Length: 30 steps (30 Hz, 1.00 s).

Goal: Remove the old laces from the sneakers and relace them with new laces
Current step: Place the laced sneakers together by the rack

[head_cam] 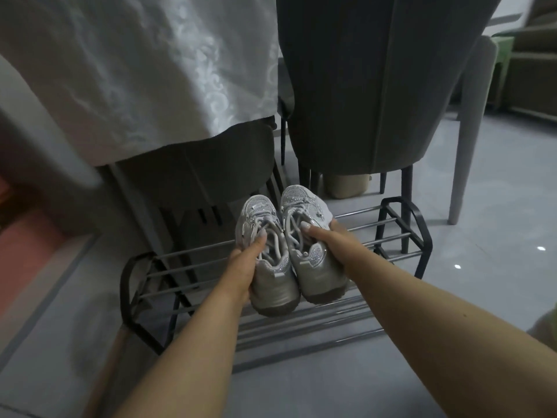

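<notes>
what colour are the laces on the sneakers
Light grey laces on silvery sneakers; the head view shows them.

Both hands, left (244, 267) and right (327, 239), reach forward, fingers curled.

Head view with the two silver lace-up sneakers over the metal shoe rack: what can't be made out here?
- New laces: none visible in the head view.
- Left silver sneaker: outer side covered by the left hand.
- Right silver sneaker: outer side hidden by the right hand.
- Sneaker soles: face away, toward the black metal shoe rack.
- Beige object: mostly hidden behind the dark upholstered chair.
</notes>
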Motion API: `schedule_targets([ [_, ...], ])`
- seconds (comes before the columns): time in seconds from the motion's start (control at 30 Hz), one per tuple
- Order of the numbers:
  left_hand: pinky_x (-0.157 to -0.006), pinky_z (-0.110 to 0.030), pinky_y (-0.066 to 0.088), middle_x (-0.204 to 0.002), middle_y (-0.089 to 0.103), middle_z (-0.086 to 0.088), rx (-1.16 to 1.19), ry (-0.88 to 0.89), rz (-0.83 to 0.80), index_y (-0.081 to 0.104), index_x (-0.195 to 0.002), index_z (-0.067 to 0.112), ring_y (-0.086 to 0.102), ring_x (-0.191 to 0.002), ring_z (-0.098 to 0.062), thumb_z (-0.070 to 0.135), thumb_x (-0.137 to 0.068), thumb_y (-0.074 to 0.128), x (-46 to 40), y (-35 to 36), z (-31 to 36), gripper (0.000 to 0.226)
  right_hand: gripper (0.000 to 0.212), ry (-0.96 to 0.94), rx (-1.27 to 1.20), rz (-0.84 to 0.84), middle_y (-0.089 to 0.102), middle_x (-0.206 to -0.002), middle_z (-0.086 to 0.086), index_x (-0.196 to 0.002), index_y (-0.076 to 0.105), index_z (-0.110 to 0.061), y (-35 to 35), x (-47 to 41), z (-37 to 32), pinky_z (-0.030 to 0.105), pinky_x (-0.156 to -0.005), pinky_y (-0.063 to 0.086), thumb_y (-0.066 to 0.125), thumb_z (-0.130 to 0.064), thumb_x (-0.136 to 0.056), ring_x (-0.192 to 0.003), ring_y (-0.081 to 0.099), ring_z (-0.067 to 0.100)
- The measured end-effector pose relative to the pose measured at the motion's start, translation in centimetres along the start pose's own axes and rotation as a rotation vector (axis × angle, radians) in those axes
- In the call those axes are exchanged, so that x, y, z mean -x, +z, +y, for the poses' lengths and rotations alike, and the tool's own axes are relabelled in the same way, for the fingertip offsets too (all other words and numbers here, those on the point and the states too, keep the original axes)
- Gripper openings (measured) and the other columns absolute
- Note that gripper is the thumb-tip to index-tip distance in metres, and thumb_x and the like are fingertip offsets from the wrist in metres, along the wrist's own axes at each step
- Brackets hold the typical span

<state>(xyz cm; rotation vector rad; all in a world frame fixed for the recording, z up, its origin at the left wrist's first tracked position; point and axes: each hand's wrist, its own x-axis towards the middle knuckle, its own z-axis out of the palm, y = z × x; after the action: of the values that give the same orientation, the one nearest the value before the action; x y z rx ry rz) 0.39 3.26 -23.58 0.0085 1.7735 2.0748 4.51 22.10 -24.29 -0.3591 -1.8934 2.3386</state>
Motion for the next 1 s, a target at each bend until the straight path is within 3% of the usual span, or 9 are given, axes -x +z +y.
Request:
schedule_targets([
  [0.13, -0.066, -0.031, 0.057, -0.089, 0.075, -0.015, -0.001, -0.028, 0.080, 0.072, -0.101, 0.003, 0.073, -0.078, -0.026, 0.038, -0.084, 0.068, -2.5, -0.2, 0.2, 0.039, 0.043, 0.012, -0.032, -0.003, 0.071, -0.104, 0.016, -0.117, 0.062, -0.008, -0.1, -2.1, 0.4, 0.034, -0.077, 0.054, 0.073, -0.021, -0.077, -0.087, 0.069, 0.026],
  [0.27, -0.073, -0.034, 0.057, -0.093, 0.075, -0.014, 0.001, -0.051, 0.103, 0.071, -0.104, 0.005, 0.073, -0.084, -0.027, 0.041, -0.085, 0.067, -4.7, -0.5, 0.4, 0.040, 0.053, 0.080, -0.040, 0.049, 0.073, -0.099, 0.014, -0.113, 0.067, -0.009, 0.0, -4.1, 1.1, 0.038, -0.083, 0.054, 0.075, -0.032, -0.065, -0.086, 0.069, 0.028],
  [0.4, -0.070, -0.034, 0.056, -0.092, 0.075, -0.014, 0.037, -0.071, 0.119, 0.071, -0.103, 0.005, 0.073, -0.082, -0.027, 0.038, -0.086, 0.066, -6.1, -0.9, 0.5, 0.038, 0.044, 0.169, -0.030, 0.075, 0.074, -0.093, 0.010, -0.105, 0.071, -0.010, 0.0, -5.3, 1.1, 0.032, -0.075, 0.054, 0.075, -0.036, -0.070, -0.079, 0.070, 0.024],
  [0.47, -0.070, -0.034, 0.055, -0.091, 0.075, -0.015, 0.034, -0.081, 0.116, 0.071, -0.100, 0.005, 0.073, -0.080, -0.026, 0.039, -0.088, 0.064, -6.5, -1.1, 0.4, 0.037, 0.052, 0.213, -0.020, 0.093, 0.074, -0.091, 0.011, -0.105, 0.071, -0.009, 0.0, -5.6, 1.1, 0.031, -0.073, 0.054, 0.076, -0.040, -0.064, -0.077, 0.071, 0.025],
  [0.67, -0.059, -0.025, 0.056, -0.086, 0.074, -0.008, 0.063, -0.095, 0.088, 0.070, -0.095, 0.011, 0.071, -0.067, -0.016, 0.043, -0.090, 0.059, -6.7, -1.7, 0.1, 0.035, 0.045, 0.296, -0.068, 0.097, 0.072, -0.097, 0.017, -0.105, 0.070, -0.005, -0.6, -5.1, 1.1, 0.031, -0.071, 0.054, 0.068, -0.041, -0.079, -0.074, 0.068, 0.029],
  [0.83, -0.074, -0.031, 0.056, -0.098, 0.074, -0.012, 0.026, -0.084, 0.116, 0.071, -0.103, 0.008, 0.072, -0.085, -0.023, 0.053, -0.081, 0.064, -6.5, -1.6, 0.0, 0.050, 0.055, 0.302, -0.048, 0.171, 0.074, -0.093, 0.014, -0.105, 0.070, -0.006, -0.5, -4.4, 1.1, 0.036, -0.078, 0.056, 0.071, -0.052, -0.075, -0.082, 0.070, 0.029],
  [1.0, -0.091, -0.040, 0.054, -0.102, 0.073, -0.015, -0.017, -0.080, 0.143, 0.072, -0.099, 0.008, 0.069, -0.095, -0.028, 0.055, -0.084, 0.061, -6.4, -1.7, 0.0, 0.050, 0.065, 0.307, 0.019, 0.305, 0.069, -0.097, 0.010, -0.113, 0.065, -0.005, -0.6, -3.8, 0.8, 0.027, -0.062, 0.046, 0.072, -0.056, -0.073, -0.080, 0.064, 0.019],
])
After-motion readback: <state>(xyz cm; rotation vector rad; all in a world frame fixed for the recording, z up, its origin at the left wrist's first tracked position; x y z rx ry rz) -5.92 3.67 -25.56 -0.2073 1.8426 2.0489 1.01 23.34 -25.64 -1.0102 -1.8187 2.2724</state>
